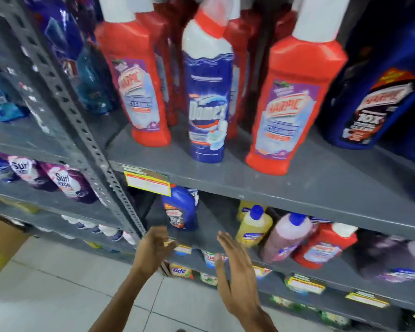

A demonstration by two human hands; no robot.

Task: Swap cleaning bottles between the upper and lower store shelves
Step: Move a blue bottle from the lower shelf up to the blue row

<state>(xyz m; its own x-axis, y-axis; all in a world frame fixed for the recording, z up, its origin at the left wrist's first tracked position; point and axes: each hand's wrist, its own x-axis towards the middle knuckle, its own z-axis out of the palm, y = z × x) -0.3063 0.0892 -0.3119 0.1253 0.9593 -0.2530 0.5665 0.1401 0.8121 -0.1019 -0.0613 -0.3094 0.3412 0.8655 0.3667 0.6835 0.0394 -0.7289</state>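
Observation:
On the upper grey shelf (297,185) a blue and white Domex bottle (207,99) stands upright between two red Harpic bottles (139,85) (295,101). On the lower shelf (209,238) a dark blue bottle (181,208) stands alone at the left, just beyond my fingertips. My left hand (153,245) and my right hand (235,267) are both empty with fingers apart, held in front of the lower shelf's edge, one on each side of the gap before that blue bottle.
A large dark blue Harpic bottle (379,92) stands at the upper right. Yellow (254,226), pink (288,236) and red (324,245) bottles fill the lower shelf's right. A perforated grey upright (86,125) divides off shelves of detergent pouches (65,183). Tiled floor (58,283) lies below.

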